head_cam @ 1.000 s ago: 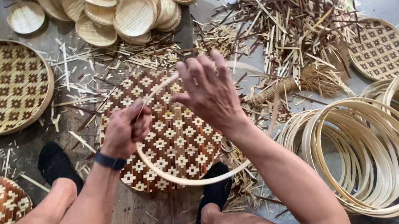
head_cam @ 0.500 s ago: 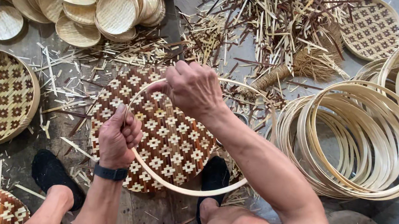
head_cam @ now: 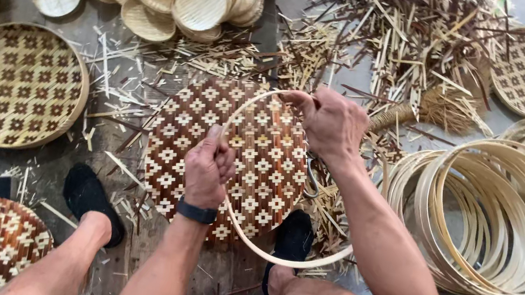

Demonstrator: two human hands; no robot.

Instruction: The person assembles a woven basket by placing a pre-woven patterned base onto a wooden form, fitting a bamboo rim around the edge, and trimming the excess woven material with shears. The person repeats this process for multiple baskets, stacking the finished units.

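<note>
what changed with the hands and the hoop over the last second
The right hand closed from open, spread fingers into a grip on the far side of the thin pale bamboo hoop. The left hand kept its grip on the near side. The brown-and-tan patterned woven round mat stayed underneath.

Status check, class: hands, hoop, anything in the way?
Left hand and right hand grip thin bamboo hoop. Round woven brown-and-tan mat beneath. Nothing blocking.
</note>
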